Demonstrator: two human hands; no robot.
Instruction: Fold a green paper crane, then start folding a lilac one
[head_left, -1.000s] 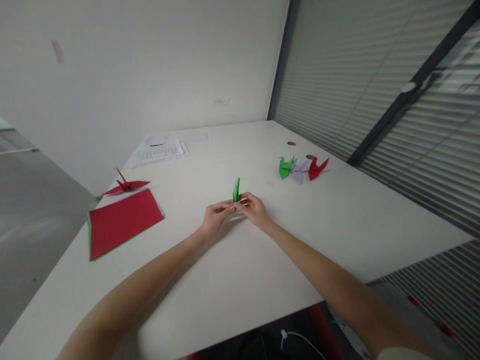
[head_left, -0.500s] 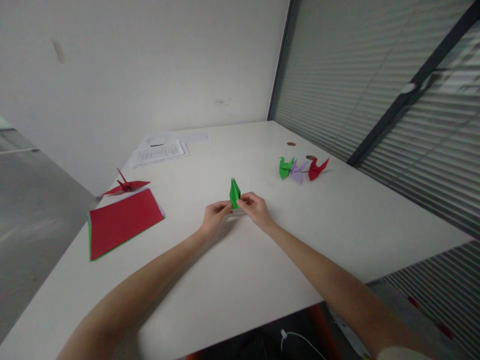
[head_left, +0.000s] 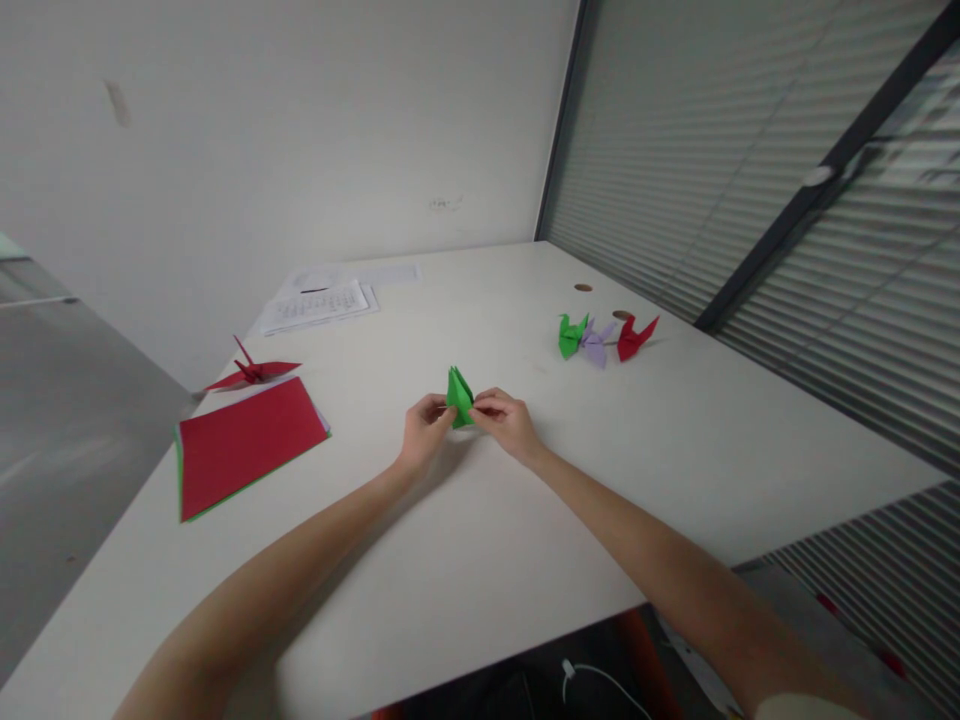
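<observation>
A small folded green origami paper (head_left: 460,394) stands with its points up, held just over the middle of the white table (head_left: 450,560). My left hand (head_left: 426,430) pinches its left side between thumb and fingers. On the opposite side, my right hand (head_left: 508,422) is closed on the lower right edge, thumb toward me. The fingertips behind the paper are partly hidden.
Finished paper cranes stand at the right: green (head_left: 571,336), lilac (head_left: 595,343) and red (head_left: 636,339). Left lie another red crane (head_left: 255,372) and a stack of red-topped paper (head_left: 251,445). Printed sheets (head_left: 319,305) lie by the wall; slatted blinds (head_left: 675,150) flank the right.
The green paper has shifted slightly left and down and turned, showing a wider face. My left hand has gone from touching its base to gripping its left side.
</observation>
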